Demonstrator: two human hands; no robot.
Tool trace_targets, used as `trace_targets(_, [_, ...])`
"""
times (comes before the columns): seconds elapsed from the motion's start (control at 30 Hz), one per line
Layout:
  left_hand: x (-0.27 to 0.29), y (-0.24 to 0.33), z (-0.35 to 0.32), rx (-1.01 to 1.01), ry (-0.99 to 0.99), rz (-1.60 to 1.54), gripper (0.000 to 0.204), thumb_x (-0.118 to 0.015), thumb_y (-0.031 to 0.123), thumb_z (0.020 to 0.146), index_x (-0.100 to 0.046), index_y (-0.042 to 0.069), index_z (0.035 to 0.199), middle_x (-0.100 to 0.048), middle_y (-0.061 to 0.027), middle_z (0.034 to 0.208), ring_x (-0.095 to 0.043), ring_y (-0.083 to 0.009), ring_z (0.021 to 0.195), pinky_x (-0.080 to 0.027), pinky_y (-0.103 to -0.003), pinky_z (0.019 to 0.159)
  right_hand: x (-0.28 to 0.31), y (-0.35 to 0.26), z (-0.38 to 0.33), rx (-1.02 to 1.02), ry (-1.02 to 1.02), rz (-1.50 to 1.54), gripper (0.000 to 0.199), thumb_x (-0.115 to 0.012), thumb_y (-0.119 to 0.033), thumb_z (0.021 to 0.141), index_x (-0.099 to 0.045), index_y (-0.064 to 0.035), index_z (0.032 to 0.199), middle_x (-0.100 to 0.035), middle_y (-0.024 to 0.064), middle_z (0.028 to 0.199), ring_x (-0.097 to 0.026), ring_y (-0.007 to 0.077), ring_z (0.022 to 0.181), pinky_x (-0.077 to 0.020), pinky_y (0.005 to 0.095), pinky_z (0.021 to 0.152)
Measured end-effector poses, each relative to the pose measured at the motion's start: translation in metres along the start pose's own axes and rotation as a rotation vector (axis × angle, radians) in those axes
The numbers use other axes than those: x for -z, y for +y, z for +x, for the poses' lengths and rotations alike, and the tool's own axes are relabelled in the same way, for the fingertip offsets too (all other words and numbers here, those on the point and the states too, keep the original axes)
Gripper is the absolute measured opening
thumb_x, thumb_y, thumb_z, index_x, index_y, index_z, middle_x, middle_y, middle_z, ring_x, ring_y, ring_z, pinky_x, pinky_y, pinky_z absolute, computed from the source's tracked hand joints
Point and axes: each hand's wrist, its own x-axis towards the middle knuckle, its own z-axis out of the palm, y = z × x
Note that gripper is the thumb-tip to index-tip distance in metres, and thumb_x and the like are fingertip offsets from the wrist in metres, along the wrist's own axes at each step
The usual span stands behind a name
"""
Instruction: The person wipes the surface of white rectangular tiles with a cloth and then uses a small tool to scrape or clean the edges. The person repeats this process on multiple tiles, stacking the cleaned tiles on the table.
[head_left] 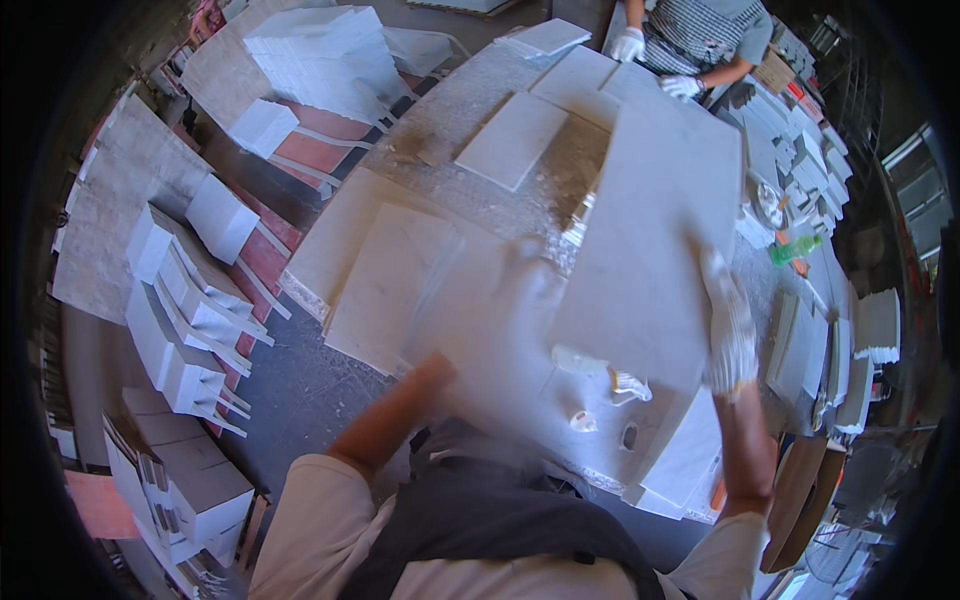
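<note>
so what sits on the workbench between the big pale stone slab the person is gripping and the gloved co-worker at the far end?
Head view: smaller pale rectangular stone tiles lie there on the dusty workbench.

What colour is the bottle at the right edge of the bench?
Green, with an orange piece beside it: the bottle lies on its side, seen in the head view.

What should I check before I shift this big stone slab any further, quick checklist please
1. Right hand gripping the big slab at its right edge: ok.
2. Left hand grip on the slab: cannot tell, motion blurred.
3. Gloves on both hands: right ok, left cannot tell.
4. Co-worker's gloved hands at the far end: near the slab, contact cannot tell.
5. Small objects on the bench below the near edge: not ok.
</note>
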Motion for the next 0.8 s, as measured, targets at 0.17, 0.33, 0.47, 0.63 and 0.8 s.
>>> trace_targets(0.17, [0.064,-0.151,-0.024,0.347,0.28,0.306,0.061,-0.068,0.031,0.101,-0.049,0.002,0.151,-0.058,-0.0201,0.145,-0.055,-0.0342,0.135,-0.042,-0.043,0.116,-0.105,0.035,0.121,-0.001,-0.013,-0.3,0.042,-0.055,-0.033,0.11,-0.065,0.0008,0.134,-0.07,0.0066,0.118,-0.067,0.0145,0.106,-0.0544,0.0278,0.093])
trace_targets(0.33, [0.087,-0.221,-0.063,0.103,0.359,0.868,0.062,-0.074,0.028,0.092,-0.054,0.002,0.145,-0.057,-0.0217,0.144,-0.052,-0.046,0.136,-0.04,-0.055,0.117,-0.176,0.111,0.223,-0.094,-0.045,-0.113,0.043,-0.063,-0.035,0.105,-0.067,0.0,0.13,-0.071,0.0067,0.112,-0.066,0.0148,0.1,-0.0533,0.0307,0.084])
trace_targets(0.47, [0.089,-0.223,-0.064,0.122,0.298,0.836,0.056,-0.074,0.025,0.09,-0.059,0.002,0.138,-0.059,-0.0205,0.143,-0.052,-0.0461,0.137,-0.039,-0.06,0.117,-0.207,0.172,0.292,-0.263,0.133,-0.143,0.054,-0.071,-0.041,0.099,-0.066,0.001,0.133,-0.07,0.0078,0.123,-0.066,0.0177,0.106,-0.0551,0.0359,0.087])
trace_targets(0.63, [0.097,-0.217,-0.053,0.173,0.292,0.75,0.052,-0.075,0.025,0.088,-0.063,0.002,0.133,-0.062,-0.0203,0.138,-0.055,-0.0466,0.132,-0.041,-0.059,0.116,-0.215,0.233,0.343,-0.213,0.174,-0.191,0.061,-0.07,-0.051,0.097,-0.068,-0.001,0.132,-0.072,0.0071,0.113,-0.065,0.0191,0.098,-0.0521,0.0371,0.085])
trace_targets(0.8, [0.099,-0.218,-0.046,0.183,0.289,0.743,0.051,-0.076,0.025,0.086,-0.066,0.001,0.13,-0.065,-0.0196,0.133,-0.058,-0.046,0.128,-0.045,-0.058,0.113,-0.205,0.273,0.379,-0.226,0.179,-0.195,0.063,-0.067,-0.055,0.098,-0.068,0.0,0.13,-0.072,0.0085,0.11,-0.066,0.02,0.096,-0.0523,0.0382,0.084])
